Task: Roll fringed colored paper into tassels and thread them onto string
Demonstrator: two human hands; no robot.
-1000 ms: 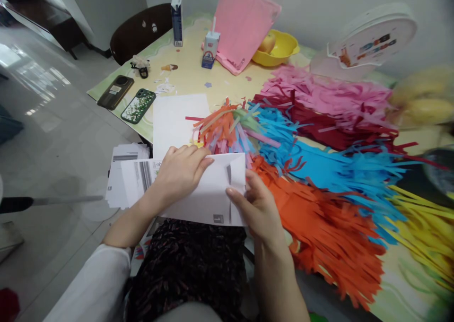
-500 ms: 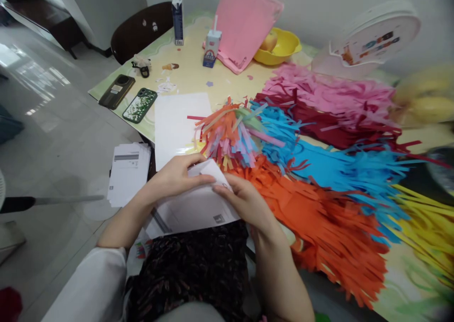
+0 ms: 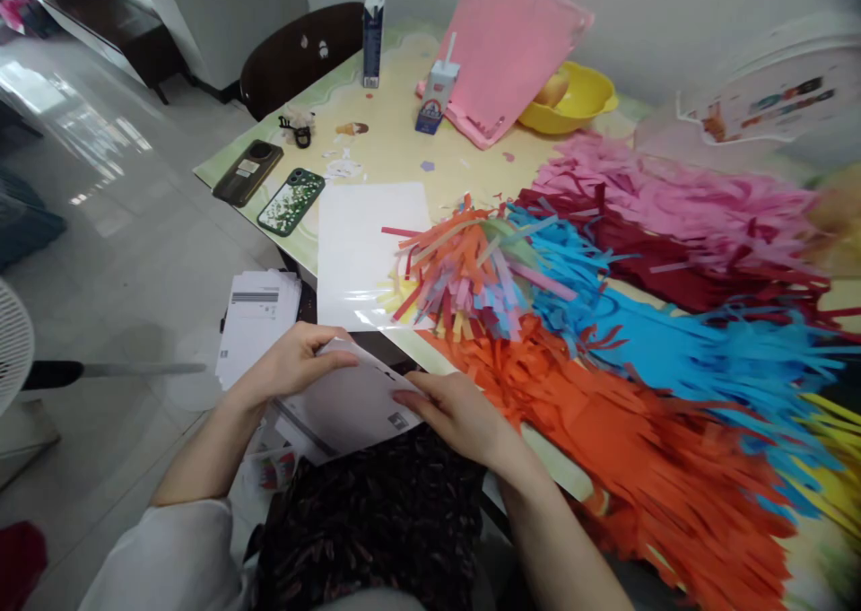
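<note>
I hold a white printed sheet of paper (image 3: 343,405) over my lap, just off the table's near edge. My left hand (image 3: 292,364) grips its upper left edge with the fingers curled over it. My right hand (image 3: 457,414) pinches its right edge, thumb on top. A small dark mark shows near the paper's right corner. A stack of white printed sheets (image 3: 259,319) lies to the left of my left hand.
On the table (image 3: 383,144) lie a blank white sheet (image 3: 360,243), a mixed bundle of coloured strips (image 3: 464,270), and orange (image 3: 639,449), blue (image 3: 686,342), dark red and pink fringed paper. Two phones (image 3: 265,185), two drink cartons (image 3: 437,100), pink paper and a yellow bowl (image 3: 578,100) stand farther back.
The paper has come down from the table's edge to my lap and lies flatter. Both hands stayed on it and dropped lower. The view shifted so the table sits farther right.
</note>
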